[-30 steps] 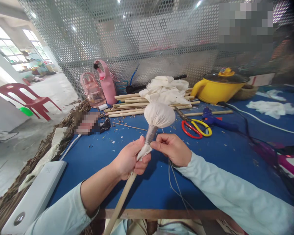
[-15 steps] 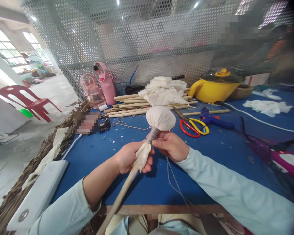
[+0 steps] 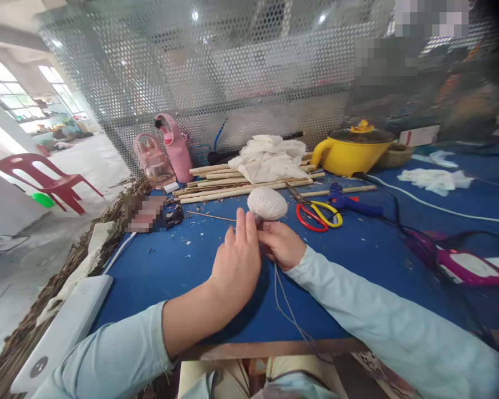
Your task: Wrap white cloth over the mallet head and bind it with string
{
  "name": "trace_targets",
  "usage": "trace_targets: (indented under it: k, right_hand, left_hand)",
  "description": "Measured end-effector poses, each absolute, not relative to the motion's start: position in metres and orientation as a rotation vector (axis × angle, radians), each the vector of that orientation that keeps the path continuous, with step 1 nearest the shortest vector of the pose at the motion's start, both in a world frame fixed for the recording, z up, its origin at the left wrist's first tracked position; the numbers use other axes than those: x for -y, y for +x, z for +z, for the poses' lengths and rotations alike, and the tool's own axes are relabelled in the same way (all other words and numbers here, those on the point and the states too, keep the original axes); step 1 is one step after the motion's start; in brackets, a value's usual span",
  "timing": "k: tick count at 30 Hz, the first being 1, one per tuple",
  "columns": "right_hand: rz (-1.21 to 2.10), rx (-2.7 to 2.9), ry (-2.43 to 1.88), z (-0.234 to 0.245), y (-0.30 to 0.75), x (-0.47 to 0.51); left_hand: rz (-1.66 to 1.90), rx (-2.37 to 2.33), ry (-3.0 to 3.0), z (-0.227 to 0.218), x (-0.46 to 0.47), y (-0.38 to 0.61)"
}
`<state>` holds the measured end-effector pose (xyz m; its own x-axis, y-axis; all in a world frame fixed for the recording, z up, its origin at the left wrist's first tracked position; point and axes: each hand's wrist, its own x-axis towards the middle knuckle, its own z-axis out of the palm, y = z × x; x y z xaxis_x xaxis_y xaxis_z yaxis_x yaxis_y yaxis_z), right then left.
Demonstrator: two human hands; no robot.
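A round head (image 3: 268,203) of gathered white cloth stands above my hands, with a little of its grey thread-wound neck showing. My left hand (image 3: 239,257) is held upright against the near side of the neck, its fingers straight and the back towards me. It hides the loose cloth end, and the wooden stick below is out of sight behind the hand and forearm. With closed fingers, my right hand (image 3: 283,244) grips the neck just under the head, from the right. Grey thread (image 3: 290,316) hangs in a loop from below that hand over the table edge.
Scissors (image 3: 319,215) with red and yellow handles lie right of the head, near a blue glue gun (image 3: 353,203). Behind are wooden sticks (image 3: 245,190), white cloth (image 3: 270,158), a yellow pot (image 3: 353,152) and a pink bottle (image 3: 178,158). A white power bank (image 3: 66,332) lies left.
My left hand has left its grip around the cloth end and stick and turned upright with straight fingers. The head has tilted and dropped slightly; my right hand stays at its neck.
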<state>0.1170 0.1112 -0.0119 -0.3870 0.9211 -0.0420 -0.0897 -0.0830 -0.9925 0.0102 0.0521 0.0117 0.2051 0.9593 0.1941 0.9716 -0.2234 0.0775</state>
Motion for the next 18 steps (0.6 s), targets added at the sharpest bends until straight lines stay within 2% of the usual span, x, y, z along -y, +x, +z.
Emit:
trace_targets:
  k: [4, 13, 18]
  right_hand:
    - [1.496, 1.387, -0.994, -0.01, 0.12, -0.114]
    - [1.431, 1.405, -1.029, -0.01, 0.12, -0.116]
    - [1.416, 1.429, -1.049, -0.013, 0.118, -0.118]
  left_hand:
    - [-0.088, 2.174, -2.349, 0.014, -0.062, -0.003]
    - [-0.584, 2.144, -2.766, 0.011, -0.069, -0.033]
    - [-0.497, 2.112, -2.638, 0.014, -0.063, -0.033]
